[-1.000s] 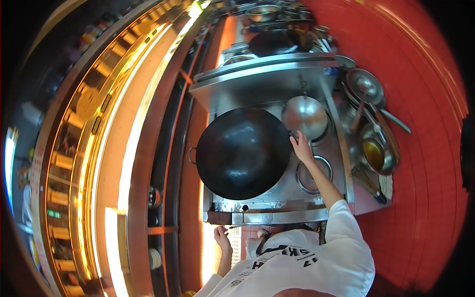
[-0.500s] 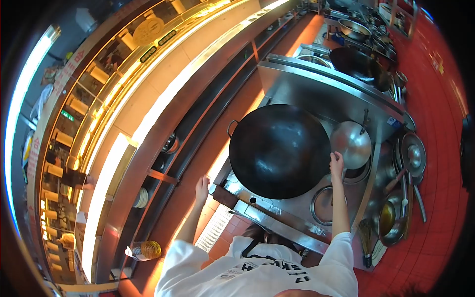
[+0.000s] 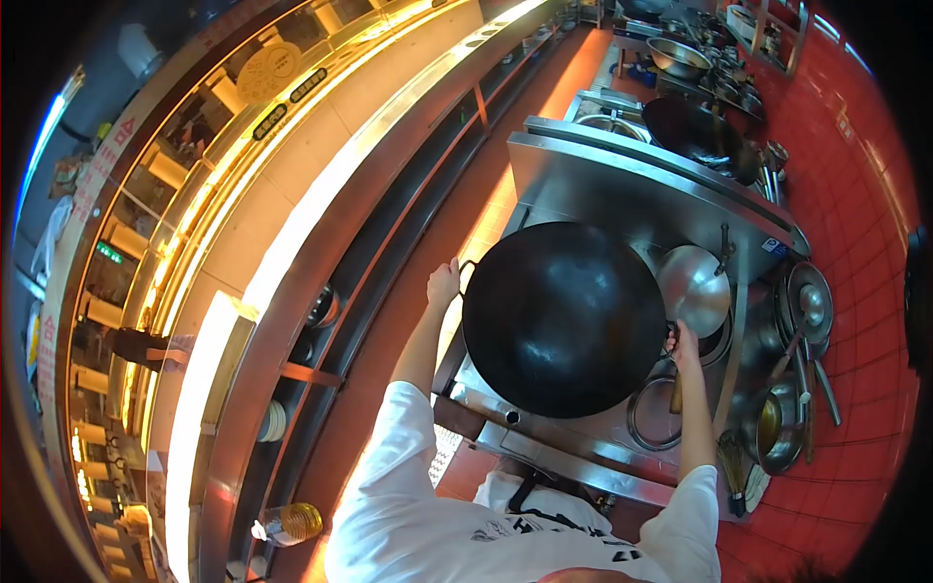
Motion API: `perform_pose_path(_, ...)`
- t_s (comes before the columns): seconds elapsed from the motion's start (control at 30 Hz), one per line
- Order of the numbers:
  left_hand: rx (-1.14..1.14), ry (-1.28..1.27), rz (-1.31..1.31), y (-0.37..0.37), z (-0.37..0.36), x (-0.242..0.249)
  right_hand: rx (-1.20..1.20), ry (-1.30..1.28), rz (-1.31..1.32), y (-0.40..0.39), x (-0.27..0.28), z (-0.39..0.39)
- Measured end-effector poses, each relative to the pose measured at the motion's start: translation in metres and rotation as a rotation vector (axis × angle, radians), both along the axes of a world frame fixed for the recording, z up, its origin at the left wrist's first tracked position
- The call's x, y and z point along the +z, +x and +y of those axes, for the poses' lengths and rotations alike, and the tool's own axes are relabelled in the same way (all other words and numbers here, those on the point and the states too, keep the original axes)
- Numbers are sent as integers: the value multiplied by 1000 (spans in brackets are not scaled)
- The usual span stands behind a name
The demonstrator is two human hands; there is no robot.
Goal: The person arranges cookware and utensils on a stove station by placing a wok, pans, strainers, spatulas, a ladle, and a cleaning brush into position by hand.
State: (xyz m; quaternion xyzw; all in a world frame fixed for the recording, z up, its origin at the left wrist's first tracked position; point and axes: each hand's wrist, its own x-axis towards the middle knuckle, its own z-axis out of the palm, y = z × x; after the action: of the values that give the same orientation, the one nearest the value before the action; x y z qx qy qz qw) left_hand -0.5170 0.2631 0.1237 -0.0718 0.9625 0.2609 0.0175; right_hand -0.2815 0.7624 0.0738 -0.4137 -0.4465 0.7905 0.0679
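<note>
A large black wok (image 3: pixel 564 319) sits over the steel stove (image 3: pixel 583 442), a loop handle on each side. At its left handle is my left hand (image 3: pixel 444 283), with fingers closed round the loop. My right hand (image 3: pixel 682 344) grips the handle on the right side of the wok. Just beyond that hand lies a round steel pan or ladle bowl (image 3: pixel 694 288) with a dark handle. A metal ring (image 3: pixel 655 414) rests on the stove front, below my right hand.
A steel splash panel (image 3: pixel 641 194) stands behind the wok. On the right are a pot with yellow liquid (image 3: pixel 768 424), strainers (image 3: pixel 810 296) and a brush (image 3: pixel 732 466). An oil bottle (image 3: pixel 292 524) and stacked plates (image 3: pixel 273 422) are at the left shelves.
My left hand has moved up and right to the wok's left handle and closed on it. My right hand has come down onto the right handle. The wok appears slightly lower and further right.
</note>
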Motion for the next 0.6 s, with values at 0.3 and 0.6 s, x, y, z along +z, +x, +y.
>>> perform_pose_path(0.3, 98, 693, -379, -51, 11, -34, 92, -87, -177, -4, 9, -4)
perform_pose_path(0.6, 136, 1013, -292, -28, 14, -5, -285, 426, -135, -8, -10, -33)
